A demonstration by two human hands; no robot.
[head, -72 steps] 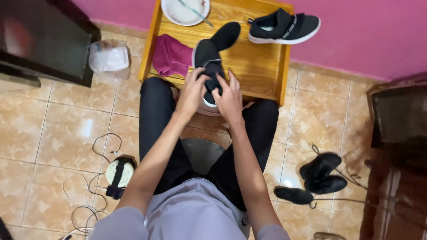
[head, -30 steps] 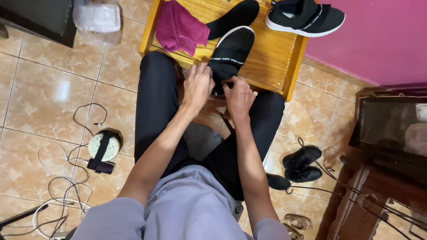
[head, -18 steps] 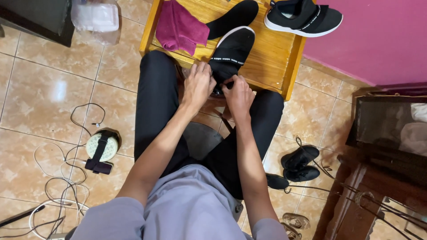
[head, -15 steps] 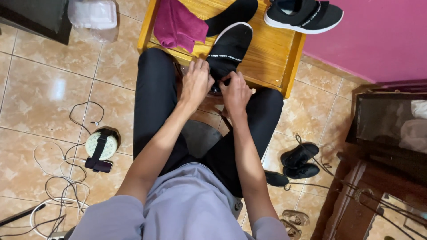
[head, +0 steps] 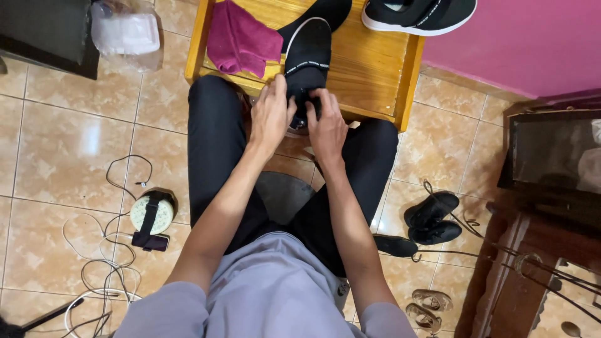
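left hand (head: pixel 272 116): your fingers are curled around the near end of the black shoe (head: pixel 307 59), gripping its left side at the table edge.
right hand (head: pixel 327 122): your fingers are closed on the same end from the right; fingertips sit on the shoe, exact pinch hidden.
shoe: upper centre of frame, sole up, lying lengthwise on the wooden table (head: pixel 375 69), near end overhanging toward your knees. That likely lets both hands work the end without the tabletop blocking.
table: top centre, pushed against the pink wall (head: pixel 532 44), right in front of your legs.
cloth (head: pixel 241 37): magenta, folded, just left of the shoe, touching or nearly so.
second shoe (head: pixel 419 14): black with white sole, upright, top right of table, apart from your hands.
floor left: round pale device (head: pixel 150 213) with cables, lower left; plastic bag (head: pixel 125 31) upper left.
floor right: black shoes (head: pixel 432 219) with laces, beside dark wooden furniture (head: pixel 551 188).
obstruction: nothing between hands and shoe; cloth crowds the left side.
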